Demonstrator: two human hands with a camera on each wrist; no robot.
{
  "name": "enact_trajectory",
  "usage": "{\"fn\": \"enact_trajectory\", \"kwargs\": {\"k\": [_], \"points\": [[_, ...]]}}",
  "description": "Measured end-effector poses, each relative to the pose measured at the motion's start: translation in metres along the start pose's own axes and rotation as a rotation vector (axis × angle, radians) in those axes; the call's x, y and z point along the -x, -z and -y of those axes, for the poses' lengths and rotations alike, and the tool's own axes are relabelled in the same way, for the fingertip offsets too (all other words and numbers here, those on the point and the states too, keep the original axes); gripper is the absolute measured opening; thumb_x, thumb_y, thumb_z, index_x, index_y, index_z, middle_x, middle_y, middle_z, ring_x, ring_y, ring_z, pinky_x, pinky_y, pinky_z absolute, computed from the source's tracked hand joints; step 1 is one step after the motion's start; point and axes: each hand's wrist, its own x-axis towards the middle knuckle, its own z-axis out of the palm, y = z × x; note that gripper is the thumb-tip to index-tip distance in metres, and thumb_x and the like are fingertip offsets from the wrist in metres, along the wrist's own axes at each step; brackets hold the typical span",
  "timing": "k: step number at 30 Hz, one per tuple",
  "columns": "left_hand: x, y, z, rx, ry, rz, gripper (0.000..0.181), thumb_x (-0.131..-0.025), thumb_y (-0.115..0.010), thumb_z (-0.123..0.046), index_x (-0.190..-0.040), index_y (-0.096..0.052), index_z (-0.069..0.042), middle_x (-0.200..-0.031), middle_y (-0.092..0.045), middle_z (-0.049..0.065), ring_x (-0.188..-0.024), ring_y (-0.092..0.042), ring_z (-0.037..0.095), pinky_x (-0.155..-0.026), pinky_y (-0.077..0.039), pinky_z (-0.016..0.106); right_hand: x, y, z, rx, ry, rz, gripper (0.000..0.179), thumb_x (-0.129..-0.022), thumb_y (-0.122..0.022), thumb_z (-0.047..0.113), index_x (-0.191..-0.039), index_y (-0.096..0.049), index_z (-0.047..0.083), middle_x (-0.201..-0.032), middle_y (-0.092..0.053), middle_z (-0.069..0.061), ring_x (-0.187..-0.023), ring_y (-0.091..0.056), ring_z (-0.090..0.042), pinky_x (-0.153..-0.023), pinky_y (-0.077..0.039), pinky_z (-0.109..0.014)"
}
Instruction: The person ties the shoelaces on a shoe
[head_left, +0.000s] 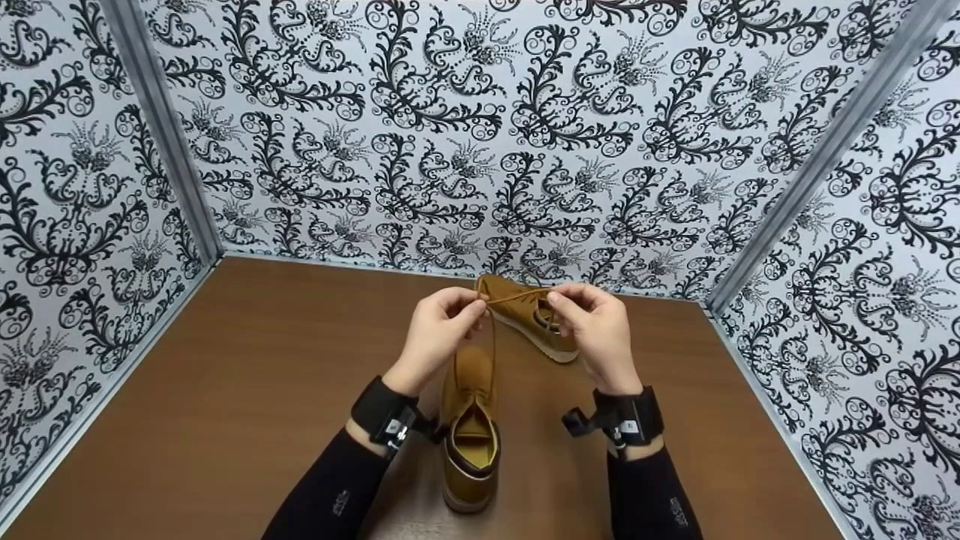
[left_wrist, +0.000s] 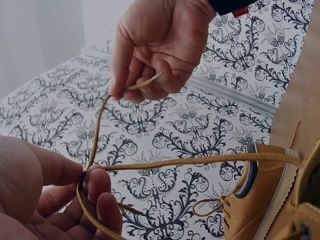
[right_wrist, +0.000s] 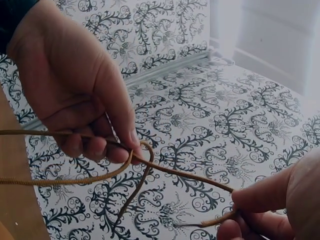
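Observation:
A tan lace-up shoe stands on the table before me, its toe pointing away. From it two strands of brown shoelace run up to my left hand, which pinches them between thumb and fingers where they cross. In the right wrist view, a small loop and a loose lace end stick out by the left fingertips. My right hand pinches one lace near its tip, and that stretch spans the gap between both hands. Both hands are above the table, over the shoe's toe.
Behind the hands a second tan shoe lies at an angle near the back wall, its laces loose. The brown wooden table is bounded by patterned wall panels with grey metal corner strips.

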Motion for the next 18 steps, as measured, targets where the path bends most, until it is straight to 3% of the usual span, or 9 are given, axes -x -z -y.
{"fn": "enact_trajectory", "kwargs": {"k": [8, 12, 18], "points": [[-0.006, 0.005, 0.011, 0.047, 0.041, -0.002, 0.019, -0.102, -0.073, -0.003, -0.117, -0.077, 0.008, -0.097, -0.078, 0.023, -0.075, -0.071, 0.015, -0.067, -0.062, 0.028, 0.005, -0.005, 0.0, -0.027, -0.023, 0.114, 0.016, -0.099, -0.08, 0.001, -0.111, -0.076, -0.008, -0.088, -0.076, -0.012, -0.07, -0.069, -0.019, -0.059, -0.059, -0.025], [-0.007, 0.006, 0.016, 0.049, 0.042, 0.0, 0.017, -0.1, -0.074, -0.002, -0.115, -0.078, 0.006, -0.094, -0.08, 0.018, -0.077, -0.074, 0.02, -0.066, -0.063, 0.029, 0.006, -0.008, -0.001, -0.011, -0.035, 0.149, 0.013, -0.098, -0.081, 0.003, -0.108, -0.078, -0.004, -0.092, -0.076, -0.021, -0.071, -0.072, -0.02, -0.06, -0.062, -0.027], [-0.008, 0.006, 0.02, 0.055, 0.051, 0.016, 0.019, -0.099, -0.077, -0.004, -0.115, -0.076, 0.006, -0.091, -0.079, 0.013, -0.074, -0.072, 0.014, -0.066, -0.062, 0.025, 0.008, -0.012, -0.003, 0.017, -0.051, 0.227, 0.016, -0.098, -0.082, 0.004, -0.109, -0.077, -0.005, -0.092, -0.078, -0.013, -0.076, -0.075, -0.022, -0.066, -0.065, -0.029]]}}
